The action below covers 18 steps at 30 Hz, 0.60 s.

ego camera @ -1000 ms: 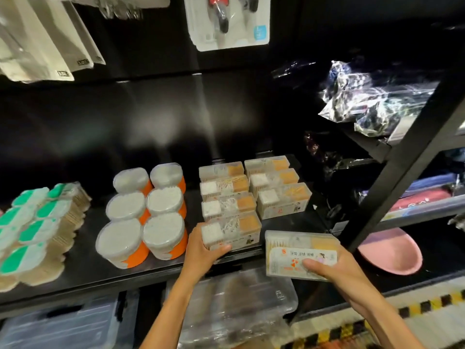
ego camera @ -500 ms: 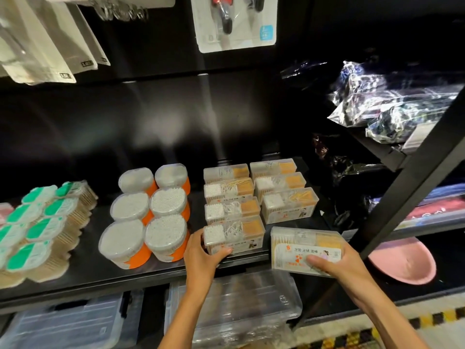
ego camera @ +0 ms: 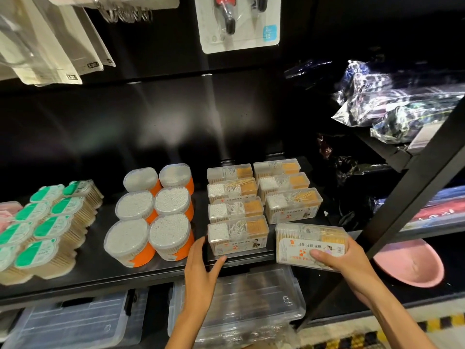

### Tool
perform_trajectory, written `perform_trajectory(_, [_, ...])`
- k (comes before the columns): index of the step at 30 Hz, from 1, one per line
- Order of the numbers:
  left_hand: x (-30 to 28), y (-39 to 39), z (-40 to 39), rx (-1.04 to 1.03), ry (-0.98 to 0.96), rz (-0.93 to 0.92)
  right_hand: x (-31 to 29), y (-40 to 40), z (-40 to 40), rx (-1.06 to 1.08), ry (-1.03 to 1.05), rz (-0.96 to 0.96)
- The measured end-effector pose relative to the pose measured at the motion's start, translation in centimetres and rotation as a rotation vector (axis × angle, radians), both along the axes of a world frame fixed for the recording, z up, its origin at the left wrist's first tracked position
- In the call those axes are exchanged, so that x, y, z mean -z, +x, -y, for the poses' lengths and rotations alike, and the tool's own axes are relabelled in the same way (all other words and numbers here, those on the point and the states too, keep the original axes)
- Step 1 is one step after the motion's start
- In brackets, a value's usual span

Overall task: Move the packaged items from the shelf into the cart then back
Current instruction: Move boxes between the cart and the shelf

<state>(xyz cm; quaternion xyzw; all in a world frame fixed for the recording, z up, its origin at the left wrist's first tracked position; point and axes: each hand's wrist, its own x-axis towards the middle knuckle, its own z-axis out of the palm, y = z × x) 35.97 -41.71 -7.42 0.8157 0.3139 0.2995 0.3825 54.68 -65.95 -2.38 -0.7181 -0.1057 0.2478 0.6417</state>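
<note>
Two columns of clear rectangular boxes of swabs and toothpicks stand on the black shelf (ego camera: 100, 275). My right hand (ego camera: 349, 260) grips one more such box (ego camera: 310, 245), label tilted toward me, at the shelf's front right corner, just in front of the right column's front box (ego camera: 293, 205). My left hand (ego camera: 201, 263) lies with straight fingers against the left end of the left column's front box (ego camera: 237, 234), its thumb at the shelf edge below that box. No cart is in view.
Orange round swab tubs (ego camera: 151, 215) and green-lidded packs (ego camera: 42, 225) fill the shelf's left. Clear storage bins (ego camera: 251, 298) sit underneath. A black slanted post (ego camera: 412, 185) stands right of my right hand, a pink basin (ego camera: 412, 263) behind it. Bagged goods (ego camera: 392, 102) lie upper right.
My right hand has carried its box up and closer to the shelf's front right corner. My left hand's thumb has slipped from the front box's face down to the shelf edge.
</note>
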Motion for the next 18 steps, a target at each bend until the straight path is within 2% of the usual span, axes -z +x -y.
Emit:
perform_trajectory(2, [0.8, -1.3, -0.1, 0.014, 0.143, -0.089, 0.2, 0.2, -0.2, -0.002, -0.009, 0.006])
perform_trajectory(7, [2.1, -2.9, -1.5, 0.254, 0.645, -0.248, 0.1, 1.3, -1.1, 0.02, 0.004, 0.054])
perform_trajectory(12, [2.5, -2.7, -3.8, 0.349, 0.896, -0.288, 0.5, 2.7, -2.4, -0.002, 0.011, 0.087])
perform_trajectory(18, [1.8, -2.0, -4.6, 0.402, 1.047, -0.305, 1.1, 4.1, -2.9, -0.064, -0.081, 0.117])
